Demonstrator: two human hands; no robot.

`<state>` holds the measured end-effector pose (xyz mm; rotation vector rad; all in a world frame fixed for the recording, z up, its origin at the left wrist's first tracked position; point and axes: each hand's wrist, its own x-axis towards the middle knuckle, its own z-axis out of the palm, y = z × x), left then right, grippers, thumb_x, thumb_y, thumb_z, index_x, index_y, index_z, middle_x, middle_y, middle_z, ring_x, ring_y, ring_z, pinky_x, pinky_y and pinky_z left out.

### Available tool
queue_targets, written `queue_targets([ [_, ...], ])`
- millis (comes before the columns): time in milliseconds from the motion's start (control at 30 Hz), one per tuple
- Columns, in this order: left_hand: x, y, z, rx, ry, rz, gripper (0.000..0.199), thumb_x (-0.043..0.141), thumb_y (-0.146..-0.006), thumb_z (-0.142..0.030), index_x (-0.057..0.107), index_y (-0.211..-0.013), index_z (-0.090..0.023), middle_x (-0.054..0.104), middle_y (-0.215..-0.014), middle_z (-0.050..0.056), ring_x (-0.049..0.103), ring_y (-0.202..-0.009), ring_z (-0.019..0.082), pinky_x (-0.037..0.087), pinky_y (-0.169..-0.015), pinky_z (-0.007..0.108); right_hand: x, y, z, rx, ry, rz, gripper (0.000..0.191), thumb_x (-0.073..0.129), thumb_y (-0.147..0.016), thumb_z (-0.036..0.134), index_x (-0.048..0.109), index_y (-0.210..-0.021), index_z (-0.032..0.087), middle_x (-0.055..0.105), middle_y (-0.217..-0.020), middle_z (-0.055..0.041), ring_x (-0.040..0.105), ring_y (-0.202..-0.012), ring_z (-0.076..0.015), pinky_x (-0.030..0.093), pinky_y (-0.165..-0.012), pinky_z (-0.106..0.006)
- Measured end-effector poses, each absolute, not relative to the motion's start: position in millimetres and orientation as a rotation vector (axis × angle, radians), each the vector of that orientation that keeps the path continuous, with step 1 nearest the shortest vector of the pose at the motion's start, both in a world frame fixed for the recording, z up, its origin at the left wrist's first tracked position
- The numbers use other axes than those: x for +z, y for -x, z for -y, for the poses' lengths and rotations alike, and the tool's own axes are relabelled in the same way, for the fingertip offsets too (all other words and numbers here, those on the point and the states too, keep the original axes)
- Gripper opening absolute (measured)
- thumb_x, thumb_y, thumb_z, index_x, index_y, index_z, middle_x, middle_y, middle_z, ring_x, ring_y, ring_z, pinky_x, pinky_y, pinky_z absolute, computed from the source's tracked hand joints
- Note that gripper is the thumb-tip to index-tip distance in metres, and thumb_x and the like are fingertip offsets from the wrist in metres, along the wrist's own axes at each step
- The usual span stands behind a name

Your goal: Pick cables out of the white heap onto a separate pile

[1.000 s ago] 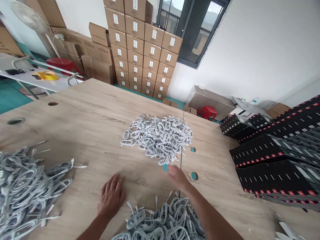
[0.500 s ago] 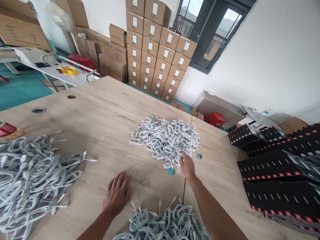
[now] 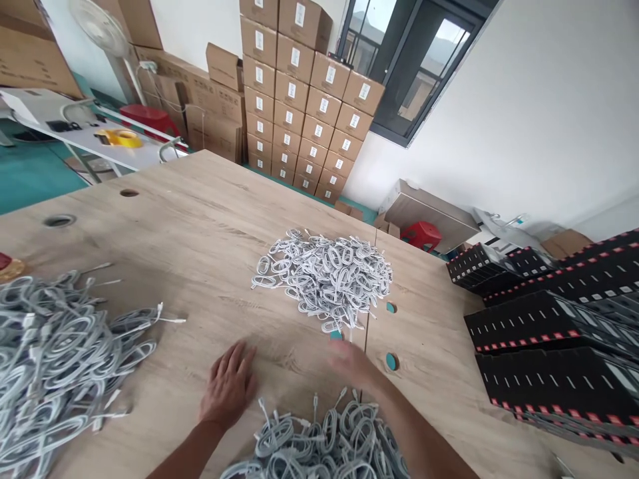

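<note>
My left hand (image 3: 229, 382) lies flat on the wooden table (image 3: 200, 226), fingers stretched out, holding nothing. My right hand (image 3: 351, 361) is smeared by motion between two heaps, so its fingers and anything in them cannot be made out. Just beyond it lies a heap of coiled white cables (image 3: 339, 273). Closer to me, at the bottom edge, sits a pile of looser grey-white cables (image 3: 319, 446), partly cut off by the frame. A larger pile of similar cables (image 3: 54, 359) spreads over the table at the left.
Rows of black boxes (image 3: 539, 326) stand on the right side. Teal-looking round holes (image 3: 392, 361) dot the tabletop near the seam. Stacked cardboard boxes (image 3: 289, 100) line the wall behind. A roll of yellow tape (image 3: 122, 138) lies on a white side table at the left.
My right hand has drawn back from the far heap toward me and slightly left. The left hand stays flat on the table. The view has shifted slightly.
</note>
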<state>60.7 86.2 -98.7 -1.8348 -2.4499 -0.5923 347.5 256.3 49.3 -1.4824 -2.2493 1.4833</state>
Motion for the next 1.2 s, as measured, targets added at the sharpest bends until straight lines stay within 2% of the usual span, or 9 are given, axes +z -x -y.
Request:
queue_targets([
  [100, -99, -60, -84, -0.583, 1.834, 2.460, 0.048, 0.047, -0.092, -0.034, 0.068, -0.134, -0.022, 0.058, -0.150, 0.016, 0.049, -0.140, 0.033, 0.035, -0.117, 0.053, 30, -312, -316, 0.812, 1.771, 2.245, 0.053, 0.060, -0.084, 0.016, 0.064, -0.137, 0.021, 0.064, -0.140, -0.0153, 0.056, -0.134, -0.0329, 0.043, -0.111, -0.047],
  [233, -100, -62, -82, -0.581, 1.827, 2.482, 0.048, 0.049, -0.091, -0.034, 0.068, -0.134, -0.024, 0.058, -0.150, 0.014, 0.048, -0.141, 0.031, 0.034, -0.118, 0.052, 5, -298, -358, 0.584, 2.035, 2.190, 0.044, 0.060, -0.084, 0.019, 0.067, -0.128, 0.018, 0.063, -0.133, -0.0195, 0.062, -0.122, -0.0349, 0.050, -0.097, -0.045],
  [433, -100, -65, -80, -0.610, 1.841, 2.516, 0.050, 0.051, -0.090, -0.031, 0.066, -0.137, -0.024, 0.057, -0.152, 0.014, 0.047, -0.143, 0.031, 0.032, -0.120, 0.051, -9, -339, -356, 0.758, 1.955, 1.983, 0.016, 0.061, -0.076, 0.022, 0.071, -0.088, 0.018, 0.075, -0.102, -0.0109, 0.070, -0.099, -0.0274, 0.052, -0.088, -0.036],
  [533, -99, -65, -82, -0.653, 1.842, 2.529, 0.049, 0.051, -0.090, -0.031, 0.066, -0.136, -0.024, 0.056, -0.153, 0.015, 0.046, -0.143, 0.031, 0.031, -0.120, 0.052, -1, -369, -342, 0.976, 1.881, 1.790, 0.019, 0.064, -0.076, 0.035, 0.069, -0.085, 0.020, 0.074, -0.083, -0.0049, 0.071, -0.080, -0.0232, 0.053, -0.072, -0.031],
  [667, -95, -66, -87, -0.756, 1.834, 2.557, 0.049, 0.048, -0.090, -0.033, 0.067, -0.134, -0.021, 0.055, -0.152, 0.017, 0.046, -0.143, 0.033, 0.031, -0.120, 0.055, 21, -392, -323, 1.507, 1.586, 1.273, 0.034, 0.081, -0.061, 0.044, 0.067, -0.079, 0.019, 0.063, -0.060, 0.0020, 0.057, -0.055, -0.0162, 0.044, -0.056, -0.027],
  [1000, -58, -68, -101, -1.346, 1.608, 2.898, 0.051, 0.051, -0.083, -0.037, 0.066, -0.127, -0.017, 0.054, -0.150, 0.022, 0.041, -0.145, 0.040, 0.024, -0.123, 0.064, 52, -371, -313, 1.748, 1.405, 1.106, 0.046, 0.096, -0.046, 0.043, 0.063, -0.069, 0.020, 0.066, -0.065, 0.0010, 0.056, -0.057, -0.0133, 0.047, -0.060, -0.028],
  [1067, -43, -87, -120, -1.567, 1.469, 3.025, 0.056, 0.048, -0.088, -0.042, 0.058, -0.136, -0.015, 0.053, -0.147, 0.024, 0.044, -0.142, 0.040, 0.031, -0.118, 0.065, 44, -362, -300, 1.805, 1.380, 1.092, 0.048, 0.095, -0.048, 0.046, 0.062, -0.070, 0.020, 0.068, -0.068, -0.0003, 0.060, -0.061, -0.0149, 0.050, -0.064, -0.030],
  [1133, -29, -115, -148, -1.844, 1.433, 3.139, 0.060, 0.046, -0.093, -0.049, 0.048, -0.145, -0.020, 0.057, -0.143, 0.020, 0.057, -0.129, 0.032, 0.048, -0.107, 0.053, 36, -350, -285, 1.853, 1.360, 1.060, 0.049, 0.097, -0.048, 0.046, 0.062, -0.072, 0.020, 0.069, -0.070, 0.0000, 0.062, -0.064, -0.0150, 0.051, -0.066, -0.029],
  [1200, -18, -145, -179, -2.125, 1.495, 3.261, 0.057, 0.049, -0.095, -0.053, 0.050, -0.143, -0.023, 0.062, -0.137, 0.016, 0.065, -0.115, 0.025, 0.055, -0.095, 0.043, 32, -338, -270, 1.880, 1.327, 1.016, 0.050, 0.098, -0.047, 0.043, 0.065, -0.076, 0.019, 0.069, -0.072, 0.0010, 0.064, -0.066, -0.0143, 0.052, -0.067, -0.028],
])
